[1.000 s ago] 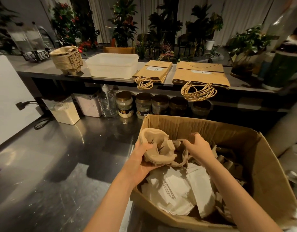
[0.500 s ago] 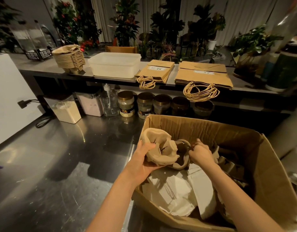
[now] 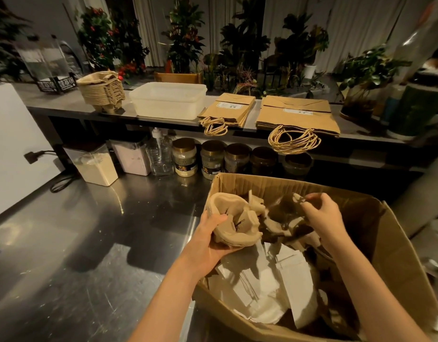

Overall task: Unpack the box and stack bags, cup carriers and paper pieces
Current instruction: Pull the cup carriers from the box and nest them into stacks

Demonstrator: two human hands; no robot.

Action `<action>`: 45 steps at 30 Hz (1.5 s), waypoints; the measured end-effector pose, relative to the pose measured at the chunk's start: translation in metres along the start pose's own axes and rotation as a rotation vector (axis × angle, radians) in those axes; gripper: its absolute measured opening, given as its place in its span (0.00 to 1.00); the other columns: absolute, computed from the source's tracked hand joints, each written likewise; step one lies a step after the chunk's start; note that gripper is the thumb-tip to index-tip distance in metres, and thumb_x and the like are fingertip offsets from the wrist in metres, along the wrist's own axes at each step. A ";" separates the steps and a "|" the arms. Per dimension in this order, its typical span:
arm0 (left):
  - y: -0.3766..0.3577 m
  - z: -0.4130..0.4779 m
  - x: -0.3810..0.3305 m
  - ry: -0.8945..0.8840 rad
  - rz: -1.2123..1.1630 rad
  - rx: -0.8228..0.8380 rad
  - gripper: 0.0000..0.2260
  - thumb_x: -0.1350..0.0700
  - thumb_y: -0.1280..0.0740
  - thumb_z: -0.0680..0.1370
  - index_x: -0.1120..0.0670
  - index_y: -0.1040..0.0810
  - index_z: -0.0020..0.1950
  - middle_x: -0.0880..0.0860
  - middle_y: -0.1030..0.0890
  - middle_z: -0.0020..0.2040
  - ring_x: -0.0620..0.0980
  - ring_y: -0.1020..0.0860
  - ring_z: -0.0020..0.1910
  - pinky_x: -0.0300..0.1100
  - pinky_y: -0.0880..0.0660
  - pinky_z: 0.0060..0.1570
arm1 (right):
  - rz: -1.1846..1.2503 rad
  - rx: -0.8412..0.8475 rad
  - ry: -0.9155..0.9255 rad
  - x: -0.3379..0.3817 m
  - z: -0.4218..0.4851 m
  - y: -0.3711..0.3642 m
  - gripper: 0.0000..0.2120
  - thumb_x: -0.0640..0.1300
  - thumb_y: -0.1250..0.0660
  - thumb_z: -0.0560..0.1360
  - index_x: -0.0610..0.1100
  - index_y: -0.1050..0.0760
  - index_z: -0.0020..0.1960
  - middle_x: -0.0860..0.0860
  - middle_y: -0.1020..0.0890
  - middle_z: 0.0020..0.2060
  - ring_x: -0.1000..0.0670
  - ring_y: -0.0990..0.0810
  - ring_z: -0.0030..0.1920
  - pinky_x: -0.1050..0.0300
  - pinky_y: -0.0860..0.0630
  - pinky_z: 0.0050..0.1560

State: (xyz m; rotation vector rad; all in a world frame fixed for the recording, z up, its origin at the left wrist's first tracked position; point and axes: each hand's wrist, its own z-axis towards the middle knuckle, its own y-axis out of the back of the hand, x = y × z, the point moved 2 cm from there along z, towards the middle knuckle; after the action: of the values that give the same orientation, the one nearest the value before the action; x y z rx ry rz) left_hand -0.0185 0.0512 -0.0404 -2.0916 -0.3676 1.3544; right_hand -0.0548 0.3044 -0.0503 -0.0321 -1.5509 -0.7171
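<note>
Far beyond the left hand (image 3: 208,240), a white plastic tub (image 3: 168,99) sits on the shelf (image 3: 65,104). Nearer it, jars (image 3: 211,157), a pump bottle (image 3: 160,154) and two powder containers (image 3: 94,166) line the steel counter (image 3: 65,243).

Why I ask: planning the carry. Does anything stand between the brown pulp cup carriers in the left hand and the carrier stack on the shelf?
Nothing visible does. The left hand holds the brown pulp cup carriers over the cardboard box; the carrier stack stands left of the white plastic tub, unobstructed.
</note>
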 end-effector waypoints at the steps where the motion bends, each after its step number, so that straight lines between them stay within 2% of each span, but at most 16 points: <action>1: 0.001 0.000 0.000 -0.002 0.006 0.002 0.24 0.55 0.33 0.70 0.43 0.30 0.66 0.55 0.26 0.62 0.58 0.25 0.60 0.54 0.20 0.45 | 0.033 -0.008 0.021 0.003 -0.003 0.004 0.08 0.41 0.35 0.78 0.45 0.28 0.56 0.50 0.22 0.46 0.50 0.21 0.47 0.54 0.21 0.47; 5: 0.001 0.000 0.000 0.004 0.027 0.015 0.26 0.53 0.32 0.70 0.44 0.31 0.68 0.55 0.26 0.63 0.59 0.25 0.61 0.56 0.21 0.50 | 0.261 -0.015 0.011 0.017 -0.016 0.013 0.08 0.40 0.36 0.78 0.44 0.26 0.57 0.47 0.22 0.47 0.50 0.23 0.45 0.59 0.24 0.41; 12: -0.002 -0.003 -0.001 -0.001 0.006 0.022 0.19 0.50 0.33 0.72 0.46 0.25 0.63 0.55 0.18 0.56 0.61 0.21 0.58 0.59 0.22 0.53 | 0.537 0.174 -0.011 0.052 -0.037 0.012 0.10 0.33 0.39 0.77 0.42 0.21 0.51 0.46 0.19 0.48 0.49 0.20 0.48 0.55 0.21 0.44; 17: 0.001 -0.005 -0.002 0.015 0.007 0.058 0.19 0.42 0.38 0.74 0.47 0.22 0.62 0.57 0.17 0.56 0.61 0.21 0.60 0.64 0.28 0.62 | 0.401 0.366 0.061 0.061 -0.048 -0.014 0.11 0.34 0.39 0.77 0.45 0.20 0.50 0.46 0.18 0.44 0.50 0.19 0.41 0.57 0.21 0.39; 21: 0.000 -0.006 -0.002 0.063 0.032 0.074 0.21 0.41 0.37 0.70 0.50 0.25 0.59 0.55 0.14 0.49 0.58 0.18 0.53 0.58 0.22 0.52 | 0.156 0.338 0.223 0.060 -0.050 -0.037 0.10 0.39 0.38 0.78 0.51 0.21 0.52 0.56 0.18 0.45 0.56 0.20 0.49 0.62 0.21 0.47; 23: 0.001 -0.005 -0.001 0.083 0.039 0.081 0.25 0.40 0.29 0.67 0.50 0.25 0.60 0.56 0.14 0.49 0.57 0.16 0.49 0.55 0.20 0.45 | 0.095 0.322 0.278 0.060 -0.049 -0.041 0.11 0.39 0.39 0.79 0.52 0.22 0.54 0.58 0.19 0.47 0.56 0.20 0.48 0.67 0.23 0.43; 26: 0.003 -0.002 0.001 0.111 0.001 0.125 0.43 0.43 0.16 0.51 0.50 0.26 0.63 0.58 0.16 0.53 0.60 0.17 0.52 0.58 0.20 0.48 | -0.052 0.289 0.409 0.060 -0.050 -0.042 0.14 0.38 0.40 0.79 0.51 0.24 0.60 0.57 0.22 0.48 0.57 0.22 0.45 0.70 0.24 0.41; 29: 0.007 0.000 0.002 0.121 -0.013 0.142 0.39 0.47 0.16 0.52 0.50 0.24 0.61 0.59 0.15 0.51 0.60 0.16 0.50 0.58 0.20 0.47 | -0.122 0.283 0.484 0.056 -0.050 -0.048 0.15 0.39 0.40 0.80 0.50 0.24 0.63 0.54 0.24 0.48 0.56 0.23 0.47 0.69 0.24 0.47; 31: 0.006 -0.001 0.002 0.108 -0.009 0.119 0.30 0.52 0.21 0.61 0.51 0.24 0.62 0.60 0.17 0.52 0.60 0.17 0.50 0.58 0.20 0.47 | -0.110 0.273 0.496 0.052 -0.046 -0.052 0.14 0.43 0.41 0.81 0.50 0.25 0.64 0.54 0.26 0.51 0.57 0.24 0.50 0.69 0.25 0.48; 34: 0.006 -0.001 0.000 0.073 -0.059 0.064 0.30 0.56 0.29 0.64 0.52 0.27 0.66 0.62 0.21 0.59 0.63 0.21 0.57 0.61 0.22 0.52 | -0.077 0.163 0.310 0.031 -0.019 -0.056 0.17 0.49 0.44 0.82 0.48 0.31 0.70 0.51 0.28 0.62 0.60 0.26 0.53 0.69 0.29 0.52; 36: 0.006 -0.001 -0.001 0.036 -0.095 0.037 0.35 0.57 0.27 0.60 0.50 0.29 0.68 0.62 0.25 0.62 0.64 0.24 0.60 0.61 0.21 0.50 | -0.237 0.129 0.051 0.000 0.003 -0.060 0.26 0.52 0.42 0.81 0.45 0.41 0.75 0.44 0.35 0.71 0.48 0.28 0.64 0.54 0.29 0.64; 37: 0.006 0.000 -0.001 0.024 -0.103 0.023 0.37 0.57 0.26 0.60 0.49 0.30 0.69 0.61 0.26 0.64 0.64 0.25 0.62 0.60 0.21 0.49 | -0.356 0.184 -0.071 -0.015 0.010 -0.063 0.31 0.54 0.40 0.79 0.45 0.46 0.77 0.41 0.39 0.74 0.42 0.32 0.69 0.48 0.32 0.67; 39: 0.006 0.002 -0.001 0.021 -0.117 0.011 0.37 0.58 0.25 0.62 0.48 0.31 0.70 0.61 0.28 0.66 0.65 0.27 0.63 0.60 0.20 0.47 | -0.510 0.323 -0.197 -0.040 0.014 -0.071 0.39 0.59 0.35 0.75 0.46 0.49 0.78 0.42 0.43 0.76 0.40 0.38 0.73 0.46 0.35 0.69; 41: 0.005 0.004 0.000 0.025 -0.123 0.011 0.33 0.59 0.27 0.67 0.48 0.32 0.70 0.60 0.28 0.66 0.64 0.27 0.63 0.60 0.20 0.47 | -0.528 0.397 -0.224 -0.047 0.010 -0.078 0.39 0.56 0.33 0.75 0.44 0.48 0.77 0.42 0.39 0.74 0.41 0.34 0.70 0.51 0.29 0.64; 43: 0.006 0.005 0.001 0.034 -0.113 0.019 0.33 0.59 0.27 0.67 0.48 0.32 0.71 0.61 0.29 0.66 0.64 0.27 0.64 0.59 0.21 0.47 | -0.523 0.382 -0.202 -0.047 0.007 -0.078 0.32 0.46 0.34 0.77 0.42 0.44 0.75 0.42 0.30 0.66 0.45 0.24 0.57 0.58 0.24 0.48; 45: 0.007 0.006 0.001 0.040 -0.104 0.014 0.38 0.57 0.24 0.62 0.48 0.31 0.71 0.61 0.29 0.67 0.65 0.27 0.64 0.59 0.20 0.47 | -0.477 0.337 -0.204 -0.045 0.009 -0.075 0.26 0.38 0.36 0.77 0.42 0.39 0.73 0.44 0.26 0.56 0.49 0.24 0.43 0.63 0.27 0.34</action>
State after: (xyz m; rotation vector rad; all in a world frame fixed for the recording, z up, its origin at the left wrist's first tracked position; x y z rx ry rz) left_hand -0.0238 0.0486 -0.0469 -2.0554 -0.4418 1.2498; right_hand -0.0890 0.2667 -0.1214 0.5453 -1.8837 -0.8293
